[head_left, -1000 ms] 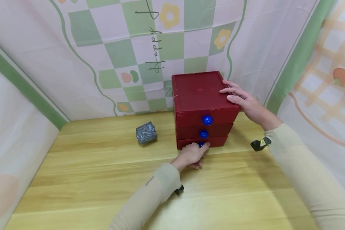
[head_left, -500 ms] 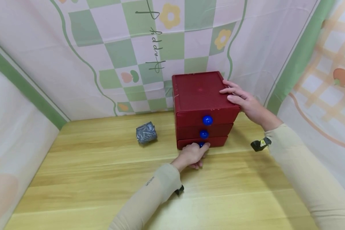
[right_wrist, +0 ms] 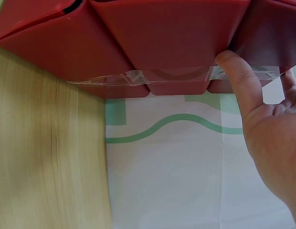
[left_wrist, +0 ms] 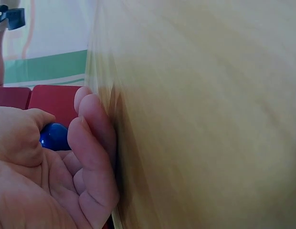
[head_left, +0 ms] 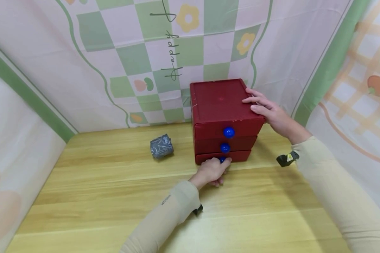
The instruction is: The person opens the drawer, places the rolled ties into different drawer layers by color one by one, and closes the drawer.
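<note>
A dark red drawer unit (head_left: 220, 100) with three drawers stands at the back of the wooden table, each drawer with a round blue knob. My left hand (head_left: 210, 170) is at the bottom drawer (head_left: 240, 156), its thumb and finger pinching the bottom knob (left_wrist: 53, 137); the other fingers curl low beside the tabletop in the left wrist view. My right hand (head_left: 270, 114) rests on the unit's top right edge with fingers spread, and its thumb presses the side in the right wrist view. All drawers look closed.
A crumpled dark grey patterned bundle (head_left: 161, 146) lies on the table (head_left: 98, 196), left of the unit. Printed fabric (head_left: 126, 59) hangs close behind and on both sides. Clear tape (right_wrist: 176, 75) runs across the unit's side.
</note>
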A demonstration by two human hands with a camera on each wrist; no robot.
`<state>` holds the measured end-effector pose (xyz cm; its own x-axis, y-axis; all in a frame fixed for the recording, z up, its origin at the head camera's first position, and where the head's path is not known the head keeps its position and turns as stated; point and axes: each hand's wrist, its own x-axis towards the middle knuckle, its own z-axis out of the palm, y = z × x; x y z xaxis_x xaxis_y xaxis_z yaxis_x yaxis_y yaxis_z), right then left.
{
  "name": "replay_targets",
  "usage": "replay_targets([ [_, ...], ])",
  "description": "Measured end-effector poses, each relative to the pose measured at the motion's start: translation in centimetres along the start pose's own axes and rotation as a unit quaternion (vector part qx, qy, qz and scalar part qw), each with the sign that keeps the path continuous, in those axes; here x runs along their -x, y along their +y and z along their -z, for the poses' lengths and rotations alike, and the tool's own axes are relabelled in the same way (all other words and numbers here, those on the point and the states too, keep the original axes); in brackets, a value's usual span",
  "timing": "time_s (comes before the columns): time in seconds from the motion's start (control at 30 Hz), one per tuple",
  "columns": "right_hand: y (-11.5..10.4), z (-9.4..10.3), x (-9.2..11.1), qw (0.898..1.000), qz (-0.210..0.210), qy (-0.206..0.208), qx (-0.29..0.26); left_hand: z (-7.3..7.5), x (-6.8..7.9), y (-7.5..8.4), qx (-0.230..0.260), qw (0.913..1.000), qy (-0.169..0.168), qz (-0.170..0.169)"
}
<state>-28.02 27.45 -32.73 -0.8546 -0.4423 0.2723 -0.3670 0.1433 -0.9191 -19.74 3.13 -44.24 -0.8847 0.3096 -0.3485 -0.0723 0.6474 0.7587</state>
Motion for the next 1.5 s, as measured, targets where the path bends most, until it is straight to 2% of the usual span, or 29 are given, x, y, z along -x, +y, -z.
replay_targets([
  [0.73, 0.02, 0.02, 0.09, 1.0, -0.001, 0.006, 0.004, -0.05, 0.05, 0.03, -0.007, 0.9999, -0.001, -0.009],
  [1.5, 0.03, -0.02, -0.05, 1.0, -0.003, 0.004, -0.001, -0.06, -0.04, 0.09, 0.0, 1.0, 0.003, 0.007],
])
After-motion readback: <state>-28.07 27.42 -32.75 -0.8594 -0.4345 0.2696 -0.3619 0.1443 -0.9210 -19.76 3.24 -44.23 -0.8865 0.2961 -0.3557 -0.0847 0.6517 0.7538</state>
